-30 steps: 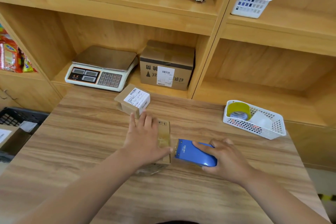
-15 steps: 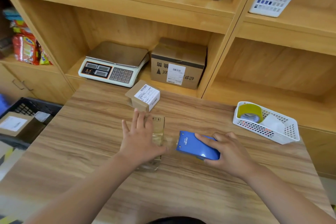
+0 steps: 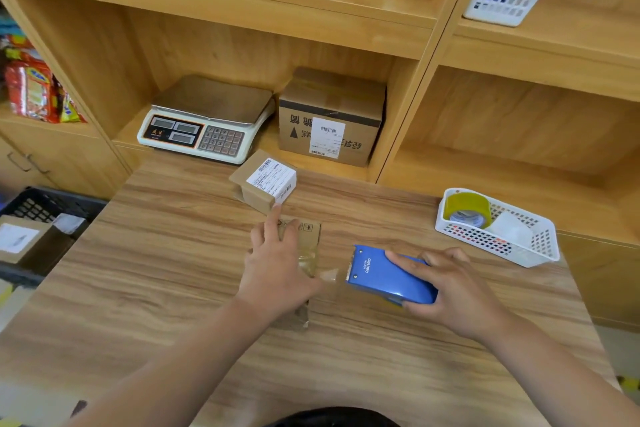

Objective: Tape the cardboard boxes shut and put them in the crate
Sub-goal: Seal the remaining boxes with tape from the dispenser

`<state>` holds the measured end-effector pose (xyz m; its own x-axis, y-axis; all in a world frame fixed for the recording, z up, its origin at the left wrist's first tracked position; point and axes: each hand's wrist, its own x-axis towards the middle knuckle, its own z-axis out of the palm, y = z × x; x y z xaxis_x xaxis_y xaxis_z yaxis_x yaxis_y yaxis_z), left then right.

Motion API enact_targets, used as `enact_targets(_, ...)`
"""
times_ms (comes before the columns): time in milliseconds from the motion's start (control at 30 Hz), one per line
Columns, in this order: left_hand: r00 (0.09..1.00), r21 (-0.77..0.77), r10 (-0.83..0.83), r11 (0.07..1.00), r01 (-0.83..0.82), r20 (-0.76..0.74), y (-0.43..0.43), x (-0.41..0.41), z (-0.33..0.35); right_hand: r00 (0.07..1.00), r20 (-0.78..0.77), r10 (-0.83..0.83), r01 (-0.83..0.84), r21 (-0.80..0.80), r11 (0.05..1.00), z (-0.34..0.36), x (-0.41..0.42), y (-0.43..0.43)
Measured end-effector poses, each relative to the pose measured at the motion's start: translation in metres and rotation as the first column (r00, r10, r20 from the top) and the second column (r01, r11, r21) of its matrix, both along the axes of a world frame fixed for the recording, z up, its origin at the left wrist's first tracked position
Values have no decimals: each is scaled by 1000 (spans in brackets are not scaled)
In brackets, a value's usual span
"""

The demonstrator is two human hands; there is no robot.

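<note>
A small cardboard box [image 3: 308, 239] lies on the wooden table [image 3: 173, 270], with clear tape across its top. My left hand [image 3: 277, 263] presses flat on this box with straight fingers and covers most of it. My right hand [image 3: 453, 291] grips a blue tape dispenser [image 3: 388, 276] just right of the box; a strip of tape runs from its blade to the box. A second small box [image 3: 265, 180] with a white label sits behind, near the table's far edge. The black crate [image 3: 45, 208] stands low at the left with a labelled box [image 3: 24, 243] inside.
A white basket [image 3: 498, 236] with a yellow tape roll sits at the table's right. In the shelf behind stand a weighing scale [image 3: 204, 121] and a larger cardboard box [image 3: 329, 118]. Snack packets [image 3: 31, 90] fill the left shelf.
My right hand has drawn the dispenser a little to the right, away from the box, stretching tape. My left hand stays pressed on the box. The camera has shifted towards the left.
</note>
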<state>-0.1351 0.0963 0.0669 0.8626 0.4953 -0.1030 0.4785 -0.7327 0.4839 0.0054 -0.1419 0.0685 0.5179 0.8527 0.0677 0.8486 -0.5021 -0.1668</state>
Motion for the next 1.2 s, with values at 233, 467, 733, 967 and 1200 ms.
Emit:
enact_targets(233,986,-400,97,916,-35,135,-12,11,-16,998,-30,-51,51,-12,999,11,2,-21)
enact_targets(467,992,-533,19,845,48,121,23,-11,-38,987,-159,-8,10,16,1000,1,-11,-2)
enact_targets(733,898,-29,-435,901,434,-73,73,-41,-75,989,-49,136,-142,-147,979,-17,-21,57)
enact_targets(967,903,-107,-423,904,415,-72,51,-32,-77,988,-94,121,-139,-219,966,-20,-16,61)
enact_targets(1200,901,-228,-408,901,369,-151,31,-12,-108,987,-93,130,-149,-239,960,-14,-17,61)
